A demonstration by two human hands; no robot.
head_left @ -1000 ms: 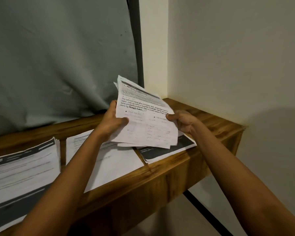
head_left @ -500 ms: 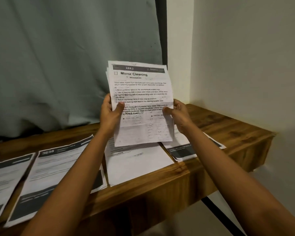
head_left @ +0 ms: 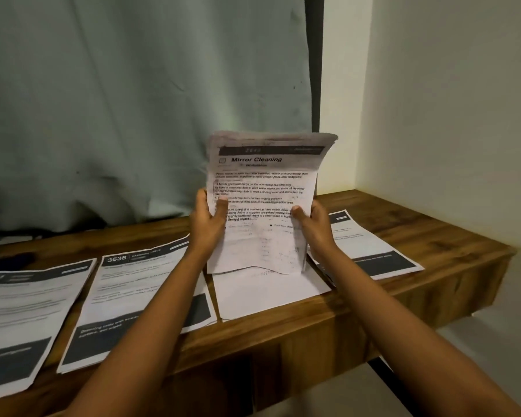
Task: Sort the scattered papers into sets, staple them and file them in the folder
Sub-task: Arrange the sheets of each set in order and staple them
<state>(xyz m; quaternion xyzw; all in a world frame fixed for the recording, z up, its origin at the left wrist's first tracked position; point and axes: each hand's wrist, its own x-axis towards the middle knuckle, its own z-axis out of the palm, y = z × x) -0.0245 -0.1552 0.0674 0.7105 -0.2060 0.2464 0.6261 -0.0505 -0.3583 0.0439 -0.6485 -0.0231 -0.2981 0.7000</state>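
Two hands hold one bundle of papers (head_left: 262,212) upright over the middle of the wooden desk (head_left: 433,236), its top sheet headed "Mirror Cleaning". The left hand (head_left: 208,227) pinches the left edge and the right hand (head_left: 316,230) pinches the right edge, each with its thumb on the front and its fingers behind. The bundle has several sheets, too close to count. Its lower edge comes down to a plain white sheet (head_left: 268,293); I cannot tell if they touch. Four lots of paper lie flat in a row on the desk: a banded page (head_left: 21,311) at the far left, a page marked 3638 (head_left: 133,290) beside it, the white sheet, and another banded page (head_left: 370,248) to the right. One grey-green curtain (head_left: 133,100) hangs behind, and a pale wall (head_left: 448,100) closes the right side.
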